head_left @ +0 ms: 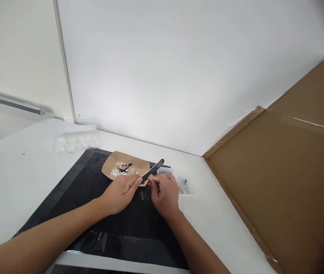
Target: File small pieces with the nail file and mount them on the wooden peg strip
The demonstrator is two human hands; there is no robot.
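My left hand (122, 192) is closed, thumb and fingers pinching the lower end of a black nail file (156, 166) with a rounded tip and a pale edge. The file slants up to the right. Right beside it, my right hand (164, 190) has its fingertips pressed together close to the file. Whatever those fingers hold, if anything, is too small to make out. Behind my left hand lies a brown paper tray (109, 161). In it are many small white pieces (118, 171) and some dark thin scraps (126, 167).
A black mat (93, 198) with taped edges covers part of the white table (8, 171). Clear plastic packaging (75, 140) lies at the back left. Past my right hand is a container with crumpled clear and teal bits (183, 184). Brown cardboard (287, 171) stands on the right.
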